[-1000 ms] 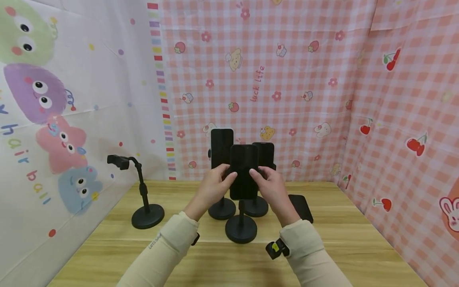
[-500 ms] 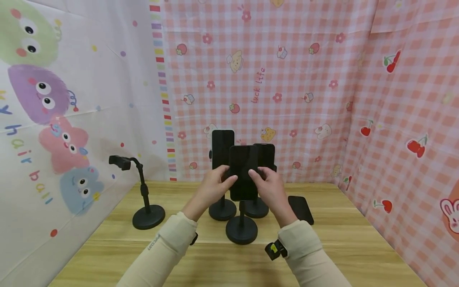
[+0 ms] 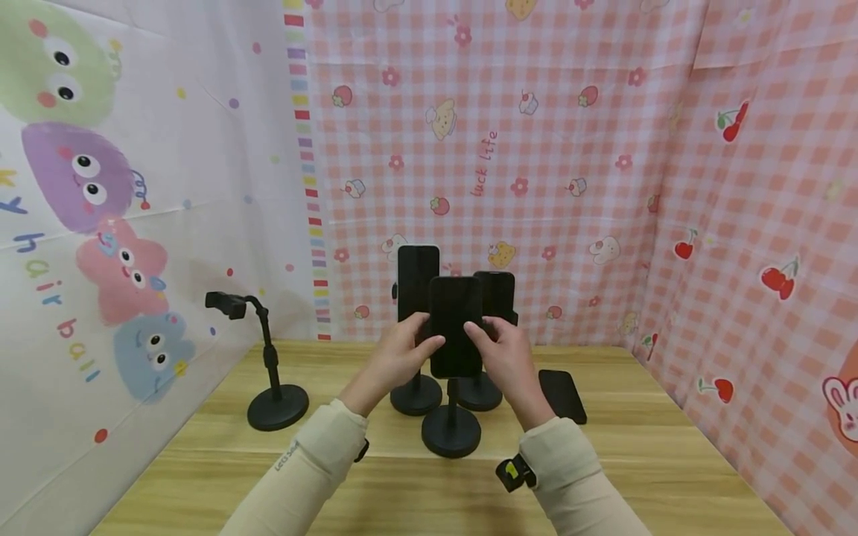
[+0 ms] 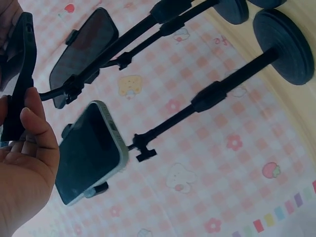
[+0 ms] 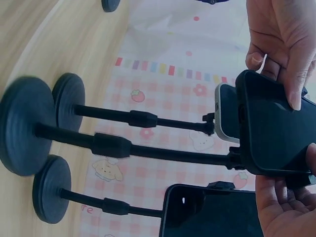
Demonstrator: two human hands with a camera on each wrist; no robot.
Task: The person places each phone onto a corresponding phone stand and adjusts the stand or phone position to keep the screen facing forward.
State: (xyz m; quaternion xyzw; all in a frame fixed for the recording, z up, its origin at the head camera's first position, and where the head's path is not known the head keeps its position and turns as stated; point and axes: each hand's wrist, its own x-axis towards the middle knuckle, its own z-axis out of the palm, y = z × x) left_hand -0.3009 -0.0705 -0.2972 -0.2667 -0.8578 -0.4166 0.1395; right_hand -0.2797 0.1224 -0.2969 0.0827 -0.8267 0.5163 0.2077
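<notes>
A black phone (image 3: pixel 456 353) stands upright in the clamp of the front phone stand (image 3: pixel 451 435), its dark screen facing me. My left hand (image 3: pixel 397 353) grips its left edge, thumb on the front and fingers behind. At the right edge my right hand (image 3: pixel 504 353) grips it the same way, thumb on the screen. From the right wrist view, the phone (image 5: pixel 276 133) sits between both hands at the top of the stand's pole (image 5: pixel 182 154). The fingers behind it are partly hidden. In the left wrist view the left hand (image 4: pixel 29 170) holds the phone (image 4: pixel 24 64) seen edge-on.
Close behind stand a white-edged phone (image 3: pixel 418 279) and another black phone (image 3: pixel 498 290), each on its own stand. A stand with a bare clamp (image 3: pixel 271 365) is at the left. A dark phone (image 3: pixel 561 396) lies flat on the wooden table (image 3: pixel 643 461) at the right.
The head view has tilted slightly, so the scene sits a little lower. Both hands keep their grip on the phone with hardly any visible movement.
</notes>
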